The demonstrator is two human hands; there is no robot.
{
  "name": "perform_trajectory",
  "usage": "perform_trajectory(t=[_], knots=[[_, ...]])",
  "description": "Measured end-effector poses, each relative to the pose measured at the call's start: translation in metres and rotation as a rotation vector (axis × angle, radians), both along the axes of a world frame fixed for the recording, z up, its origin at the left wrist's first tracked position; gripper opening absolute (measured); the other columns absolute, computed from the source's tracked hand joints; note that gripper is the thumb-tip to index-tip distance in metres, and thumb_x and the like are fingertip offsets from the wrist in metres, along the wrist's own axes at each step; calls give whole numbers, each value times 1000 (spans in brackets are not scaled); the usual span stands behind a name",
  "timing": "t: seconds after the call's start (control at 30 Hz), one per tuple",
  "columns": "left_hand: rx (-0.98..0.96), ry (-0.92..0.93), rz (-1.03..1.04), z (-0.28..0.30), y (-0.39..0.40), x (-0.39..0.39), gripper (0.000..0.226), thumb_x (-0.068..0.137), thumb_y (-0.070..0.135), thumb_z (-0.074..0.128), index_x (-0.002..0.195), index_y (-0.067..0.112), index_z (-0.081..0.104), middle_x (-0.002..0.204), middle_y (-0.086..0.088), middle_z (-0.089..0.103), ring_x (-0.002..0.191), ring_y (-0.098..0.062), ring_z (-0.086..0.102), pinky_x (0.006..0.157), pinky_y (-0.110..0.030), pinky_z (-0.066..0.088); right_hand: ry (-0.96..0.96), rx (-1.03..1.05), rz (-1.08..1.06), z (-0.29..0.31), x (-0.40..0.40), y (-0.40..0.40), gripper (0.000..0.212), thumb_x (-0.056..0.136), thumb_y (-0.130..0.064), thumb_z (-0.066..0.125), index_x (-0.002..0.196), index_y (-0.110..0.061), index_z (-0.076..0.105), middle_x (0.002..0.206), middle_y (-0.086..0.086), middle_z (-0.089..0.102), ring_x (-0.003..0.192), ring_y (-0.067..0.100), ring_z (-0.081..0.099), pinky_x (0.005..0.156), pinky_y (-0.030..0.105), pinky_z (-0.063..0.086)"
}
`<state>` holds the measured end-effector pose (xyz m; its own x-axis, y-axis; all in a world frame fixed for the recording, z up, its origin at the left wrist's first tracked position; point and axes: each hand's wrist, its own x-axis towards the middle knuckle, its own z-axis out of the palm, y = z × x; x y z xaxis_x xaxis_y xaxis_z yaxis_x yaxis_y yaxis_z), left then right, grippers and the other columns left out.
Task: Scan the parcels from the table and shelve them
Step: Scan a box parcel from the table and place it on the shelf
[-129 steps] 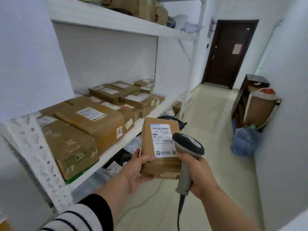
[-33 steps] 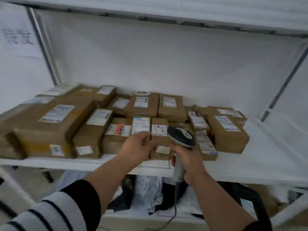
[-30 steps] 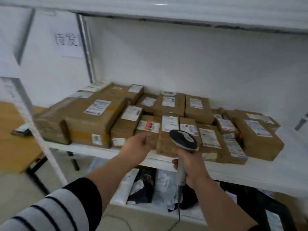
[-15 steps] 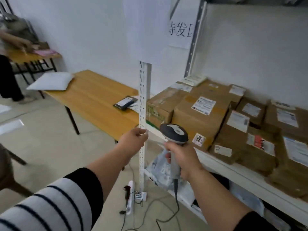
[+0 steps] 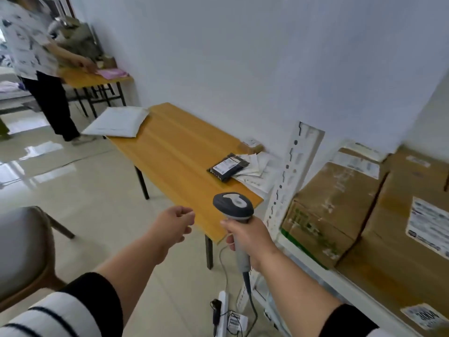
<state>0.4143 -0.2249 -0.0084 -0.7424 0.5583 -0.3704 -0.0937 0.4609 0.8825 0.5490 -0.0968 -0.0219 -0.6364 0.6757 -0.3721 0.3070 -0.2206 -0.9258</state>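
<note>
My right hand (image 5: 247, 239) grips the handle of a grey barcode scanner (image 5: 233, 207), held upright near the table's front corner. My left hand (image 5: 173, 224) hangs in the air left of the scanner, fingers loosely curled, holding nothing. On the wooden table (image 5: 175, 152) lie a black parcel (image 5: 228, 166) with a white label, some white papers (image 5: 255, 171) beside it, a small brown box (image 5: 251, 145) by the wall, and a white padded mailer (image 5: 116, 121) at the far end. Brown cardboard parcels (image 5: 340, 203) fill the white shelf (image 5: 315, 263) on the right.
The shelf's perforated white post (image 5: 286, 181) stands between table and parcels. A power strip (image 5: 222, 312) and cables lie on the floor below. A grey chair (image 5: 21, 249) is at left. A person (image 5: 36, 57) stands at a second table (image 5: 92, 79) far left.
The brown parcel I held has been left on the shelf. My view has swung left from the shelf to the table; my left hand is now free and the scanner stays in my right.
</note>
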Motion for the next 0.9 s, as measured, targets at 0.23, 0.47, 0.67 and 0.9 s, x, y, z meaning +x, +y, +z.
perform_trajectory(t=[0.23,0.47,0.67,0.9], knots=[[7,-30,-67,-17,9,-142,8,99,27,54,100,24,61,105,-7,67,86,-18,61,75,-30,51,-39,-8,-131,-20,-133,17,13,82,-25,78,90,-15,72,70,-1,66,62,14,63,55,28,52],[-49,-10,-161,-15,13,-284,24,100,28,52,120,16,59,104,-3,65,87,-17,60,79,-31,50,0,-190,-406,-28,-249,13,17,84,-19,78,82,-7,66,70,6,62,58,19,59,53,30,49],[-77,-59,-263,-19,48,-342,29,100,30,53,126,17,56,109,-2,63,91,-17,61,73,-28,48,35,-173,-548,-15,-297,48,17,84,-18,77,81,-5,66,64,7,63,58,20,59,59,33,49],[-128,-41,-386,-45,131,-385,28,100,32,53,124,18,57,104,0,66,89,-17,63,75,-34,52,83,-187,-609,-25,-335,109,11,84,-15,75,83,-7,66,69,5,62,57,17,58,52,27,49]])
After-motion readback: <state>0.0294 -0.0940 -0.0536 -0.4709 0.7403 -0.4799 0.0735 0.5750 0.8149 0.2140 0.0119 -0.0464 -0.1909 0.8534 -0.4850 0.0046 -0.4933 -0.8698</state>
